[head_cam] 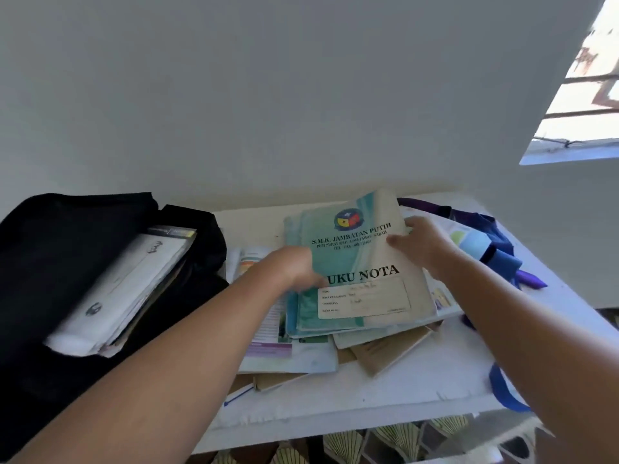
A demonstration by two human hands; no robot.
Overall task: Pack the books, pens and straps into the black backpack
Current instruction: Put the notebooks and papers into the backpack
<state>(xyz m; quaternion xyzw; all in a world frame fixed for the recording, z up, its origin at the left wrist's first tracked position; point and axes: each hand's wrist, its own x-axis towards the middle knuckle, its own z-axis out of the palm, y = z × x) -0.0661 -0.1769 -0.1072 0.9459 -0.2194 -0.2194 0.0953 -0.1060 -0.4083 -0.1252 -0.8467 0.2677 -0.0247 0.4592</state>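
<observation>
A stack of teal note books [358, 262], the top one printed "BUKU NOTA", is tilted up off the pile on the white table [418, 373]. My left hand [288, 266] grips its left edge and my right hand [422, 244] holds its right edge. The black backpack [40, 249] lies open at the left with several books and papers [124, 289] inside. More books and brown exercise books [378, 349] lie under the raised stack. Blue and purple straps [495, 249] lie at the table's far right. A blue pen [239, 395] rests near the front edge.
A pale wall rises right behind the table. A window [582, 95] is at the upper right. Another blue strap [502, 393] hangs over the table's front right corner. Patterned floor shows below the table edge.
</observation>
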